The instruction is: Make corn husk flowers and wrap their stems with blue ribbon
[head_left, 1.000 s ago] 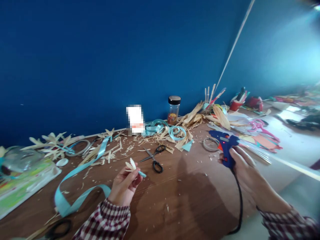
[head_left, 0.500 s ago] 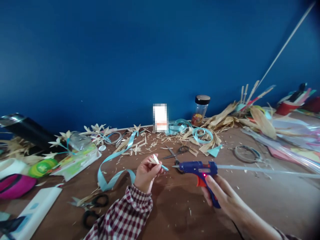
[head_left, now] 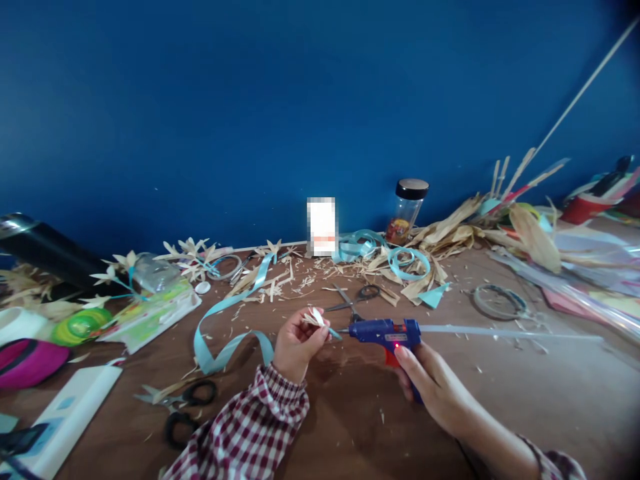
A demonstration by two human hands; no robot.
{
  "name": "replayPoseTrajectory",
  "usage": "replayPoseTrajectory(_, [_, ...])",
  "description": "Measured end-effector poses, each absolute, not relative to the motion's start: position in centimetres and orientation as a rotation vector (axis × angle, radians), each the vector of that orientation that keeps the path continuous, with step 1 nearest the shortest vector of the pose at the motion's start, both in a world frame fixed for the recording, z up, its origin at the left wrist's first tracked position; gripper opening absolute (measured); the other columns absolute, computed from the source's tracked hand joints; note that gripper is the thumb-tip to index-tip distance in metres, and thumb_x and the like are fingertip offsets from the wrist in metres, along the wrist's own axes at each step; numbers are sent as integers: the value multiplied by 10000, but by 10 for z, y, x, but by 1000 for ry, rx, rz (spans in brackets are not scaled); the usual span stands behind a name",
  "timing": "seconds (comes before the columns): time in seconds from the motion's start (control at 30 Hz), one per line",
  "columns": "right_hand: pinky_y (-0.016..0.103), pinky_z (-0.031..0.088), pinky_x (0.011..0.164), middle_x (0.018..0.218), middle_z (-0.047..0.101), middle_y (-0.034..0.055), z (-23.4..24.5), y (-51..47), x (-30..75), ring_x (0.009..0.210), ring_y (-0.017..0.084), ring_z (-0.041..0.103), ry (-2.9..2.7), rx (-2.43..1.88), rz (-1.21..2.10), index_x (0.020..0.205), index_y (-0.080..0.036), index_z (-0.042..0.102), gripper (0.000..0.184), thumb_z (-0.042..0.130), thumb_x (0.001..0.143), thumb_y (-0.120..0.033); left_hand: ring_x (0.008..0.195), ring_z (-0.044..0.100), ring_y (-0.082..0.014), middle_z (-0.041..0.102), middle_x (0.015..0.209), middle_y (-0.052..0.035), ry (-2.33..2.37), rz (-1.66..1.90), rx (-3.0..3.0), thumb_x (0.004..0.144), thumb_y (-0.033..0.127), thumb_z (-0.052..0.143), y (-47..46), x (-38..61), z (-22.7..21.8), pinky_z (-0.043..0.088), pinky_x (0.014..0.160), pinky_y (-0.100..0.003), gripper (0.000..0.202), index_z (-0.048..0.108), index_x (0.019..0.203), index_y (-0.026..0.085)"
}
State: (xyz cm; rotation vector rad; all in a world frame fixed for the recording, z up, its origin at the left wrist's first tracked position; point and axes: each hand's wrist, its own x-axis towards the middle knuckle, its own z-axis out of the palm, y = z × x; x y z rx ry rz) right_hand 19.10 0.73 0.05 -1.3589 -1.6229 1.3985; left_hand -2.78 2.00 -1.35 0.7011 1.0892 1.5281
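Note:
Between the fingertips of my left hand [head_left: 299, 343] is a small pale corn-husk flower [head_left: 315, 317], with a light-blue stem end [head_left: 334, 334] pointing right. My right hand [head_left: 425, 377] is wrapped round the handle of a blue hot glue gun [head_left: 383, 330], whose red light is lit. A long clear glue stick [head_left: 500, 331] juts out of the gun's back. The nozzle is right at the blue stem end; whether they touch I cannot tell. Behind the gun lie open scissors [head_left: 353, 305], partly covered by it.
Light-blue ribbon [head_left: 213, 360] curls left of my hands, near a second pair of scissors [head_left: 175, 403]. A white power strip [head_left: 83, 417] lies at the left edge. Farther back stand a jar [head_left: 405, 213] and dried husks [head_left: 443, 230], with husk scraps scattered about.
The glue gun has moved left in my right hand, bringing its nozzle up to the blue stem end. My left hand keeps hold of the flower, nearly in place.

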Motion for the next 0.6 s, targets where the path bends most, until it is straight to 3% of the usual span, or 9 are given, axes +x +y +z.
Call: replayPoseTrajectory(0.6, [225,366,465,560,452,-44,-5,5,190,456,97,446,-1613,-1315,1384,730,-198,427,367,338,904,-509,574,592,-88,660,662,2,1106,1525,689,533,221,809,23,-30,-17,516,571,-215,345,638,823,145])
